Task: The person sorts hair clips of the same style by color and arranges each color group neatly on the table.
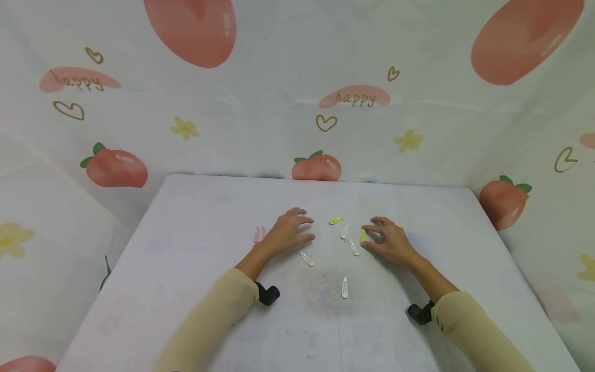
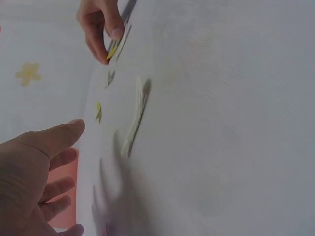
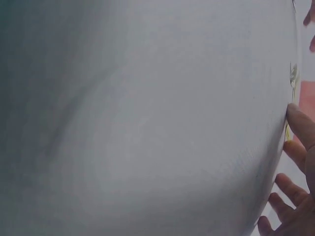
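Note:
My right hand (image 1: 392, 244) pinches a yellow snap hair clip (image 1: 363, 236) between thumb and forefinger, low at the tabletop. In the left wrist view this yellow clip (image 2: 112, 51) shows between the right fingertips. My left hand (image 1: 284, 233) hovers with fingers spread and holds nothing; its shadow falls on the table in the left wrist view. Beside the left wrist lie two pink clips (image 1: 256, 234), partly covered by that hand. A white clip (image 1: 307, 258) lies just below the left thumb. Between the hands are two more white clips (image 1: 344, 232) and another yellow clip (image 1: 337, 220).
One more white clip (image 1: 345, 287) lies nearer the front of the white table (image 1: 204, 206). Behind the table hangs a cloth (image 1: 260, 113) printed with peaches, hearts and flowers. Black wrist cameras (image 1: 268, 294) stick out at both sleeve cuffs.

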Demonstrator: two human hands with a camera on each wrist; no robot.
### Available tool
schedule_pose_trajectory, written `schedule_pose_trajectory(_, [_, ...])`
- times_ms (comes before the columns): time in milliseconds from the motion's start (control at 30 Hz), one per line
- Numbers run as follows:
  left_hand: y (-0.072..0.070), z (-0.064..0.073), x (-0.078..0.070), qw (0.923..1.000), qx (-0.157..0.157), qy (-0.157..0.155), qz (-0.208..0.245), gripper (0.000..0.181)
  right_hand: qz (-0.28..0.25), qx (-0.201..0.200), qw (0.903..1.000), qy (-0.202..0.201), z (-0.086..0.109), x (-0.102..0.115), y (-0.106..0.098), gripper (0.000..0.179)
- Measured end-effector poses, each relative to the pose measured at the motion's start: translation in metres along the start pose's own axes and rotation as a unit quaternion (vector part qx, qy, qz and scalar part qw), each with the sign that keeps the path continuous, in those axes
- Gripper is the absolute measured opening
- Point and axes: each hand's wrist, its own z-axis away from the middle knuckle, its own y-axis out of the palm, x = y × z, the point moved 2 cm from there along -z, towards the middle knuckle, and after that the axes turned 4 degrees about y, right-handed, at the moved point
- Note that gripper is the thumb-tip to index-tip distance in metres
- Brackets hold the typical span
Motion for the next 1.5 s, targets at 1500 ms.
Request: schedule_pose_trajectory(1500, [0.047, -0.063, -0.026, 0.9965, -0.039, -0.070, -0.026, 0.056, -0.005, 0.004, 1.0000, 0.001, -0.001, -0.002, 0.000, 0.049])
